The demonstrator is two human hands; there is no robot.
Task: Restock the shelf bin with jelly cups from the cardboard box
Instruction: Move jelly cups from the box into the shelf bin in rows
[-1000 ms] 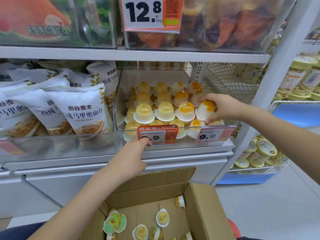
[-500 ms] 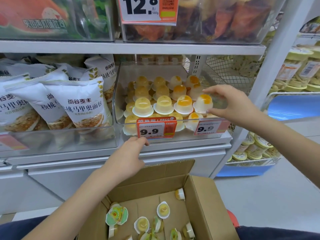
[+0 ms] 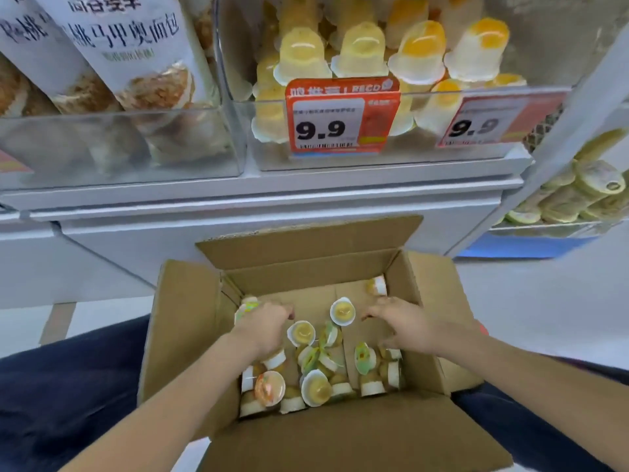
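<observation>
**Both hands inside the cardboard box**

The left hand (image 3: 263, 327) reaches down into the cardboard box (image 3: 183, 321), fingers curled; whether they hold anything cannot be told. Jelly cups (image 3: 315, 386) litter the box floor. The right hand (image 3: 405, 323) hovers, fingers loosely spread. Above, the shelf bin (image 3: 391, 158) holds stacked cups.

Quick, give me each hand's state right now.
Left hand: down in the cardboard box among the jelly cups; grip cannot be told.
Right hand: in the box, fingers loosely spread, holding nothing.

Both hands (image 3: 269, 323) (image 3: 405, 321) inside cardboard box (image 3: 190, 321) among jelly cups (image 3: 315, 386).
</observation>
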